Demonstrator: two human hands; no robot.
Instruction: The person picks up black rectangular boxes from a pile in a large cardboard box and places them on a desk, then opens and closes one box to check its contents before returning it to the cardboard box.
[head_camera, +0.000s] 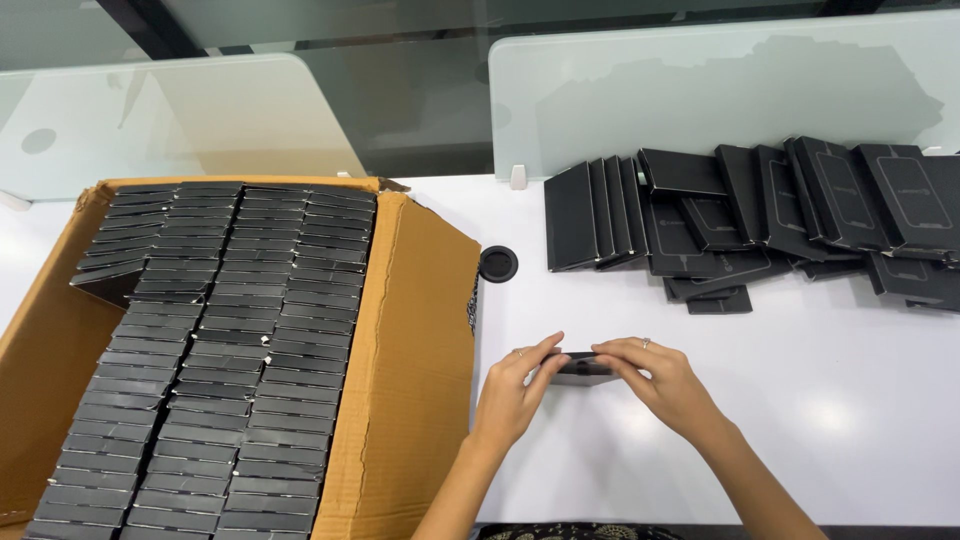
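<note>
At lower centre, the left hand and right hand have their fingers closed on opposite ends of a small black box, steadying it just above the table.

White desk, frosted glass dividers, dark round grommet

One cardboard box — two hands

Bright, even overhead light falls on the white counter, leaving soft glare patches and faint shadows under the hands. The view is sharp, with slight bending at the edges.
</note>
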